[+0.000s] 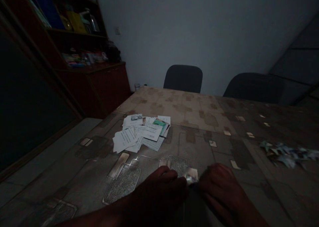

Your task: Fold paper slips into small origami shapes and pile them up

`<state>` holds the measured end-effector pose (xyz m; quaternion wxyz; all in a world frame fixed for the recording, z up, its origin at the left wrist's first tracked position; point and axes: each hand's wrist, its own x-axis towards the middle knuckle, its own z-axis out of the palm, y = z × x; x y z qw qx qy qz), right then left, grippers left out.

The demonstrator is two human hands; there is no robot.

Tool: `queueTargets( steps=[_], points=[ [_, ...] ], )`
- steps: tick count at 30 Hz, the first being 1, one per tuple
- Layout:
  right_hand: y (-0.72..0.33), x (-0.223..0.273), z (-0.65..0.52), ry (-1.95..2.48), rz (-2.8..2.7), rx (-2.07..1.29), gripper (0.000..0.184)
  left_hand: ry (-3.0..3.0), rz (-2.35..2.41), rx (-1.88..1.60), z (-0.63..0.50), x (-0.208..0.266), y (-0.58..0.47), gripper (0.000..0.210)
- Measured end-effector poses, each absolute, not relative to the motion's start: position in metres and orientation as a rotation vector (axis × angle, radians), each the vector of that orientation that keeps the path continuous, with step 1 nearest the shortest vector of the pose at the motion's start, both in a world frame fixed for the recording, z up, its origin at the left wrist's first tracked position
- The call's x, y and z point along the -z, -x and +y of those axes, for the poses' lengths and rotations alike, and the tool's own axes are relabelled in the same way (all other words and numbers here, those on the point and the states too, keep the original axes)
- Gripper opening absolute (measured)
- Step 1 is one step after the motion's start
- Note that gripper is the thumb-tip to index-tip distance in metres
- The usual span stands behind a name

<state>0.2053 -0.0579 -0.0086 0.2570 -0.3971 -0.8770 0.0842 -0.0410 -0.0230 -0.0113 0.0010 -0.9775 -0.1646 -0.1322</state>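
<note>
Close to the table's near edge, my left hand (pixel 165 189) and my right hand (pixel 220 189) almost meet, both with fingers curled in a pinch. Between their fingertips shows a small pale, shiny piece (pixel 191 180) that looks like folded paper. Most of it is hidden by my fingers, and the picture is dark. Beyond my left hand lies a loose pile of printed paper cards (pixel 142 132), one with a green patch. Off to the right of my right hand is a heap of small crumpled or folded paper pieces (pixel 287 154), blurred.
A patterned cloth covers the table (pixel 171 99). Two dark chairs, one at the middle (pixel 183 78) and one at the right (pixel 251 87), stand along its far side. A dark red cabinet (pixel 107 87) with filled shelves is at the left, and a pale wall behind.
</note>
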Motion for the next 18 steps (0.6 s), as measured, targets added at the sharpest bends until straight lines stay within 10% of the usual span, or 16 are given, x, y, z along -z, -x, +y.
queueTargets(
  steps=[18],
  points=[
    [-0.195,0.008,-0.052,0.975,-2.439,-0.100,0.022,3.023,-0.653,0.599,-0.025,0.034,0.035,0.015]
  ],
)
